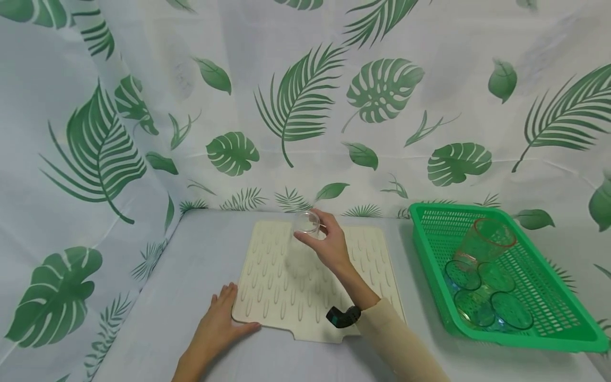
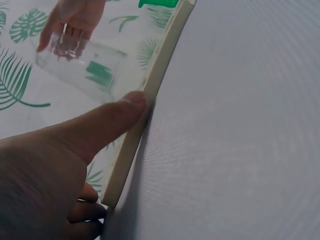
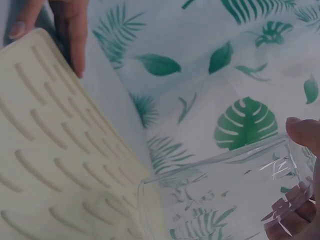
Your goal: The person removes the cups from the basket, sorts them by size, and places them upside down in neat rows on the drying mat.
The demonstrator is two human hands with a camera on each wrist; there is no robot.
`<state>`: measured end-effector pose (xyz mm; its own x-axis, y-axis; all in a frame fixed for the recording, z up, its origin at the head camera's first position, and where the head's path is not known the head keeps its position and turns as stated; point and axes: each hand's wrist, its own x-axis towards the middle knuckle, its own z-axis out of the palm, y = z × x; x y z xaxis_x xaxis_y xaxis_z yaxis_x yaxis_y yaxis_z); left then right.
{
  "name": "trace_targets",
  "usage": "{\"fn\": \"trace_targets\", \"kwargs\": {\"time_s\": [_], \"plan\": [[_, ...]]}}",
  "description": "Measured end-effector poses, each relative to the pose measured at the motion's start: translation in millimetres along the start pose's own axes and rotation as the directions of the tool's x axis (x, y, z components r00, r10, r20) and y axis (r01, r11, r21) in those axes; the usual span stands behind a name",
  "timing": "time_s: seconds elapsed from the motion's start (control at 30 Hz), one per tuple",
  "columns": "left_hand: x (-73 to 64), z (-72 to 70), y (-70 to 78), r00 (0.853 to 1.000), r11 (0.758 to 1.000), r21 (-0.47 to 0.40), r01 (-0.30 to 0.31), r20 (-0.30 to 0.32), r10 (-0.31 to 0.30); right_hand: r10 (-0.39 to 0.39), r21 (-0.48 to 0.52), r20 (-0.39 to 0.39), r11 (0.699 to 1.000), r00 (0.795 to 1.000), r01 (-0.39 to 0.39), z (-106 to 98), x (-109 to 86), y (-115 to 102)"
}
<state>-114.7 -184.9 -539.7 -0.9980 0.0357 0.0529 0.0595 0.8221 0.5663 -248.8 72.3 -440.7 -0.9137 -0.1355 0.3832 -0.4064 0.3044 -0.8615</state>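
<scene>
A clear glass (image 3: 225, 195) is held above the pale mat (image 1: 305, 305), toward its far edge, pinched between thumb and fingers of the right hand (image 1: 329, 241). The mat's near-left corner is touched by the left hand (image 1: 216, 328), thumb and fingers spread. The glass could be dropped if its smooth side is pinched too lightly. Its long axis is held roughly upright, lower end pointed at the mat.

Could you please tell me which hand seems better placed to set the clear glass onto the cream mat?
Probably the right hand: it holds the clear glass above the cream mat, while the left hand touches the mat's near left corner.
</scene>
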Motion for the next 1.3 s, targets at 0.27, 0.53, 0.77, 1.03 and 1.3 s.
{"fn": "trace_targets", "kwargs": {"time_s": [0.27,0.53,0.77,1.03,1.3], "plan": [[-3.1,-0.8,-0.7,1.000,1.000,0.004,0.011,0.023,-0.011,0.090,-0.023,0.002,0.996,0.996,-0.090,27.4,15.7,5.1],[-2.2,-1.7,-0.1,0.999,1.000,-0.001,0.030,0.036,-0.030,0.073,-0.023,-0.008,0.997,0.997,-0.073,47.7,31.4,7.7],[-2.7,-3.4,0.2,0.998,0.999,-0.012,0.039,0.050,-0.039,0.076,-0.024,-0.033,0.997,0.997,-0.077,61.5,42.5,16.7],[-2.3,-3.8,0.1,0.996,0.999,-0.013,0.051,0.069,-0.050,0.093,-0.038,-0.015,0.995,0.996,-0.094,71.7,49.5,22.3],[-2.6,-3.3,-0.9,0.996,0.998,-0.025,0.052,0.068,-0.050,0.097,-0.057,-0.003,0.994,0.995,-0.097,80.7,54.0,29.3]]}}
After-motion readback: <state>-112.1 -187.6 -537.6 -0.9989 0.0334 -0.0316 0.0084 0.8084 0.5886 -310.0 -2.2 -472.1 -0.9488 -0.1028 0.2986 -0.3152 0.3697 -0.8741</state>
